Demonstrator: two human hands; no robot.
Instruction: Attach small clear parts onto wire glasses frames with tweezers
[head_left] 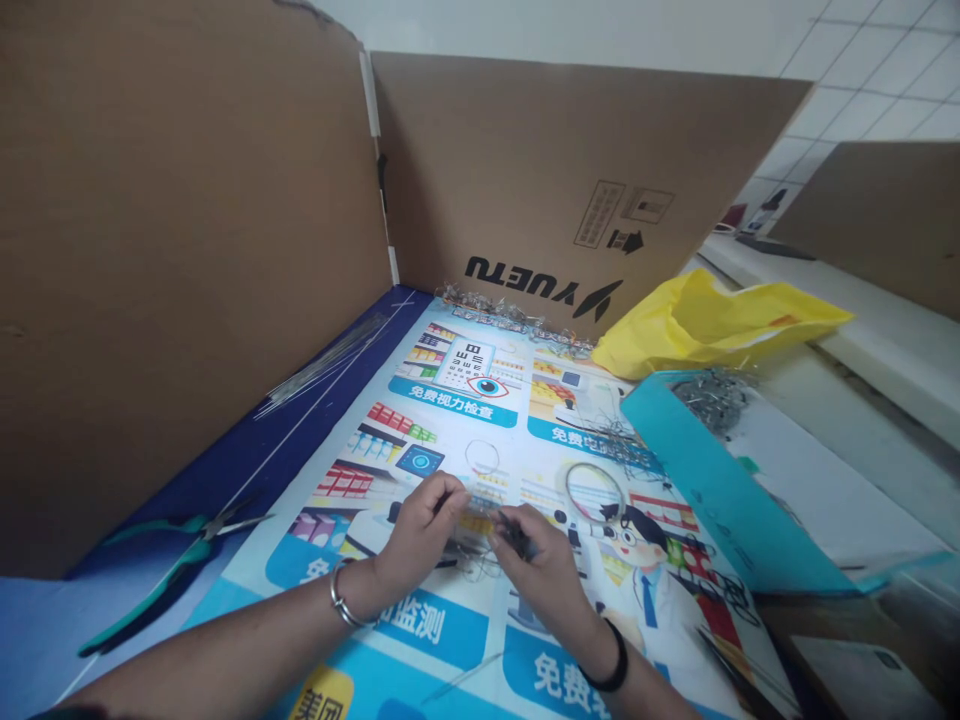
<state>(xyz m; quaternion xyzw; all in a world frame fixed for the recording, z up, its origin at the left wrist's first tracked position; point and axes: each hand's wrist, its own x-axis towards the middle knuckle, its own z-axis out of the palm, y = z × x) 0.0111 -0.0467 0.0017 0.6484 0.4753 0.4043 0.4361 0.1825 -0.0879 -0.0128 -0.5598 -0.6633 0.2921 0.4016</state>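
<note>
My left hand point(426, 522), a metal bangle on its wrist, is closed in a pinch. Whatever lies between its fingertips is too thin and blurred to make out. Close by on the right, my right hand point(546, 565), with a black band on the wrist, has its fingers closed around a small dark object point(516, 538) whose kind I cannot tell. Under and between the hands lie loose thin wire pieces point(472, 562) on the printed sheet point(442, 470). A coil of wire point(592, 492) rests just beyond my right hand.
Green-handled pliers point(191, 560) lie at left, near a bundle of thin wires point(322, 365). Cardboard walls point(525, 160) stand behind and left. On the right are a yellow bag point(675, 325), a turquoise box point(697, 500) with tangled metal bits point(712, 400), and a phone point(862, 680).
</note>
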